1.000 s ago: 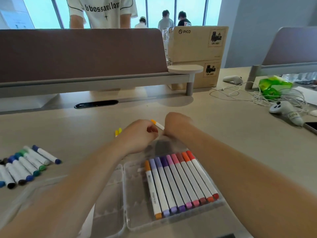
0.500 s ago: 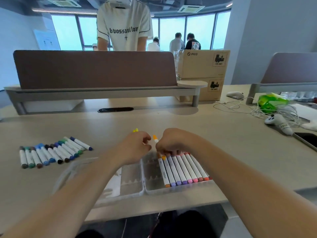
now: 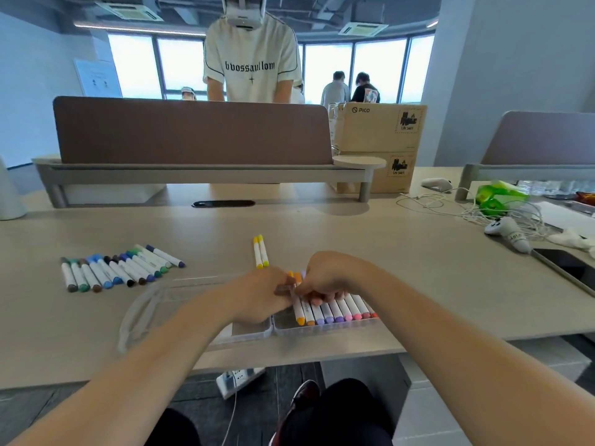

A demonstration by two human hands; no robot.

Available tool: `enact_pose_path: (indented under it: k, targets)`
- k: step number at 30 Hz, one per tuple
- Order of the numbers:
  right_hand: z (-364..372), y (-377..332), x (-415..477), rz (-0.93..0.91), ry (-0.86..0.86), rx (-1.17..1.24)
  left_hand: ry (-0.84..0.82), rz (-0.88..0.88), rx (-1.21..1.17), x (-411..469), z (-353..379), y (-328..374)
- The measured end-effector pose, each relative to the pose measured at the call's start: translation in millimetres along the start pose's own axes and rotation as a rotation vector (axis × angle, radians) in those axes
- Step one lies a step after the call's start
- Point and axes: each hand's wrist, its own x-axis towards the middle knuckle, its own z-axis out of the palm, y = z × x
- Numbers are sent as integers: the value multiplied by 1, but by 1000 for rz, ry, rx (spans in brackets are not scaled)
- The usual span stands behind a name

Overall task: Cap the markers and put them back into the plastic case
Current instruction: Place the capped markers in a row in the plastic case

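Centrally, a clear plastic case lay open at the worktop's near edge, with capped markers ranked in its right tray. Left hand and right hand, both curled, pinched the leftmost orange marker at its far end. Two yellow markers lay beyond, and a loose marker row lay toward the left edge.

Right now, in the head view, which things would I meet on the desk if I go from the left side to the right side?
row of loose markers → pair of yellow markers → right hand → white handheld controller → dark phone
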Motion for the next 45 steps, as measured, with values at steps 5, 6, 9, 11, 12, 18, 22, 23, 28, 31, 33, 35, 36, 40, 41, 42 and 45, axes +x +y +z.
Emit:
enact_pose_path:
  k: [5, 6, 9, 11, 12, 18, 22, 23, 28, 31, 33, 35, 36, 40, 41, 42, 45]
  targets:
    - [-1, -1, 1, -18, 1, -60, -8, -31, -36, -1, -1, -1]
    - [-1, -2, 3, -16, -11, -78, -1, -34, -56, 0, -1, -1]
    - [-2, -4, 7, 10, -63, -118, 8, -47, -133, 4, 2, 1]
    - [-3, -5, 9, 11, -76, -130, 15, -48, -142, 6, 4, 2]
    - [-3, -5, 11, 8, -79, -138, 16, -43, -135, 6, 3, 3]
    - [-9, -5, 17, -50, -47, -217, 12, -74, -184, 7, -4, -3]
    - [-9, -16, 32, -60, 113, -267, 272, -147, -339, 9, -19, -23]
    - [-8, -21, 39, -64, 172, -288, 321, -166, -338, 10, -22, -30]
    - [-8, -49, 86, -58, 346, -235, 428, -273, -383, 20, -40, -61]
    - [-10, -69, 113, -65, 403, -254, 447, -284, -396, 27, -48, -75]
    - [-12, -79, 127, -51, 398, -285, 447, -285, -398, 31, -52, -82]
    - [-14, -88, 136, -34, 369, -313, 439, -293, -399, 35, -54, -88]
    - [-14, -91, 140, -23, 348, -328, 435, -296, -399, 37, -54, -91]
    - [-11, -101, 150, 8, 304, -391, 438, -288, -397, 44, -51, -101]
    - [-9, -103, 151, 9, 306, -399, 440, -287, -393, 44, -51, -103]
    - [-9, -104, 152, 6, 306, -403, 438, -291, -386, 44, -50, -104]
    - [-7, -105, 151, -11, 298, -396, 433, -311, -357, 42, -49, -104]
